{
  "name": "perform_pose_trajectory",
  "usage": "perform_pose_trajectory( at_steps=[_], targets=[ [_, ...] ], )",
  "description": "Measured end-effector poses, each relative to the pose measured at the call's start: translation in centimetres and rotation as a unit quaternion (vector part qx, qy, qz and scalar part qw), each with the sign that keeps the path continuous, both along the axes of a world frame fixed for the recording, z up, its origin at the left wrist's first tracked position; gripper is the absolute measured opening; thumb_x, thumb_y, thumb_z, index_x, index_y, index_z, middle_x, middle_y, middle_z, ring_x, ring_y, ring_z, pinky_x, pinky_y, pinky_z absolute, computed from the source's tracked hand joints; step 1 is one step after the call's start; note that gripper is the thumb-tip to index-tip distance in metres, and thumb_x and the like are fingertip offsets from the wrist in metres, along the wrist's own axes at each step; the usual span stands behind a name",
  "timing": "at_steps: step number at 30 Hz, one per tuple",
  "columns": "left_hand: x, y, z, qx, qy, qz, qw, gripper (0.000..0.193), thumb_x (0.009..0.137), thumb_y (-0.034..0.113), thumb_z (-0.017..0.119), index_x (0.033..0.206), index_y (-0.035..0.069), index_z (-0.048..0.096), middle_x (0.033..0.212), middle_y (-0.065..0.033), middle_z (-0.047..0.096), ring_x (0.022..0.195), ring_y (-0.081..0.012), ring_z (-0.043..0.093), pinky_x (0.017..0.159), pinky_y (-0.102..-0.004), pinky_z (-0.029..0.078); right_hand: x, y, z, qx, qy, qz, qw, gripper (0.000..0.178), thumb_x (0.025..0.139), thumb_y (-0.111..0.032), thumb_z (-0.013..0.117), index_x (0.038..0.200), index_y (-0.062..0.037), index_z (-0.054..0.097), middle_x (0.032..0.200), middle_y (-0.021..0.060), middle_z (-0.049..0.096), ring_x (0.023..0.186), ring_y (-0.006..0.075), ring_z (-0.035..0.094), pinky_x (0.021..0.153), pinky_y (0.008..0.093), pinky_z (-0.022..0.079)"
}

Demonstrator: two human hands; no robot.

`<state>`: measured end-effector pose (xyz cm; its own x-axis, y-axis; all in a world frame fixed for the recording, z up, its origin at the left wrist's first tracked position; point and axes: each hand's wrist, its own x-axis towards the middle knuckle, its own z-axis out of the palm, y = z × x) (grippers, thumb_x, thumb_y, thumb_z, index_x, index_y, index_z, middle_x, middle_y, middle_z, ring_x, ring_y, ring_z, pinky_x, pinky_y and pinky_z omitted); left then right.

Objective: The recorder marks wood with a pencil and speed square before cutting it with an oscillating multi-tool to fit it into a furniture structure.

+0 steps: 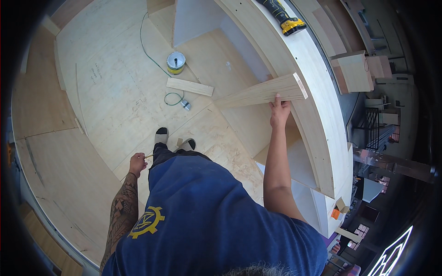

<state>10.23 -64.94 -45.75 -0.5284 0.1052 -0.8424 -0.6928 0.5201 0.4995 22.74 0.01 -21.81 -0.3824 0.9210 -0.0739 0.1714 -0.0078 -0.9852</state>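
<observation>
Board [262, 90] of pale, grained wood, long and narrow, slants across the head view right of centre, held near its outer end by the person's right hand [279, 114]. The fingers of that hand are bent about the lower edge, closed down to the board's thickness, with one digit laid against the face turned to the camera. The outer end overlaps the curved rim [317, 147] of an open-fronted wooden cabinet; whether it bears on that rim cannot be told. The inner end slopes toward the plywood floor [115, 106].

Lower on the left, beside the dark trousers, hangs the left hand [136, 164]. Its fingers are curled and pinched together on a thin tan stick [149, 156], which points toward the trousers; the stick's exact kind is too small to tell.

Ahead of the person's feet, a short wood offcut [189, 86] lies on the floor. Just beyond it stands a white and yellow tub [176, 62] with something dark inside. A green cord [143, 43] runs down past the tub and loops near a small pale fitting [185, 105]. At the top right, a yellow and black power tool [285, 20] lies on the cabinet's white top [329, 106].
</observation>
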Motion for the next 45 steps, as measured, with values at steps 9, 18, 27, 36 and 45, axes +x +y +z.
perform_pose_trajectory(
  at_steps=[9,18,27,36,45],
  targets=[
    [-0.1,-0.2,1.0,-0.01,-0.007,-0.019,1.0,0.026,0.11,0.026,0.06,0.13,0.012,0.068,0.096,-0.0001,0.065,0.078,-0.0141,0.069,0.07,-0.0313,0.06,-0.4,0.2,-0.6,-0.009,0.006,0.004,1.0,0.042,0.112,-0.025,0.071,0.146,-0.0056,0.056,0.141,0.0104,0.068,0.128,0.0238,0.066,0.108,0.0508,0.056],
    [-1.3,3.5,0.9,0.027,-0.009,0.043,0.999,0.03,0.111,0.03,0.063,0.129,0.007,0.072,0.095,-0.0023,0.067,0.078,-0.0157,0.071,0.07,-0.0318,0.061,-0.5,1.2,-1.0,0.0,-0.013,0.016,1.0,0.036,0.112,-0.029,0.072,0.138,-0.0073,0.06,0.133,0.0065,0.069,0.122,0.0186,0.066,0.104,0.0479,0.058],
    [-6.7,23.3,8.6,0.412,-0.213,0.076,0.882,0.028,0.115,0.02,0.063,0.137,0.005,0.071,0.101,0.0005,0.063,0.098,-0.0158,0.067,0.091,-0.0313,0.058,-0.3,0.7,-0.5,0.243,-0.143,0.02,0.959,0.038,0.111,-0.033,0.074,0.116,0.0052,0.071,0.109,0.0102,0.079,0.105,0.0162,0.07,0.096,0.035,0.055],
    [-8.6,45.8,14.5,0.555,-0.3,-0.028,0.775,0.016,0.113,0.022,0.068,0.125,0.011,0.068,0.118,-0.0058,0.075,0.107,-0.0184,0.075,0.094,-0.0352,0.062,2.2,2.0,0.6,0.246,-0.326,-0.018,0.913,0.042,0.112,-0.033,0.072,0.121,0.0074,0.071,0.112,0.0138,0.079,0.104,0.0179,0.068,0.096,0.0342,0.053],
    [-9.5,57.4,13.7,0.642,-0.291,-0.077,0.705,0.02,0.111,0.027,0.065,0.12,0.01,0.07,0.106,-0.0051,0.078,0.091,-0.0124,0.074,0.083,-0.0283,0.061,2.3,1.3,0.7,0.25,-0.264,-0.006,0.931,0.037,0.115,-0.034,0.067,0.122,0.0022,0.073,0.116,0.0055,0.078,0.107,0.0121,0.063,0.1,0.0326,0.049]
  ],
)
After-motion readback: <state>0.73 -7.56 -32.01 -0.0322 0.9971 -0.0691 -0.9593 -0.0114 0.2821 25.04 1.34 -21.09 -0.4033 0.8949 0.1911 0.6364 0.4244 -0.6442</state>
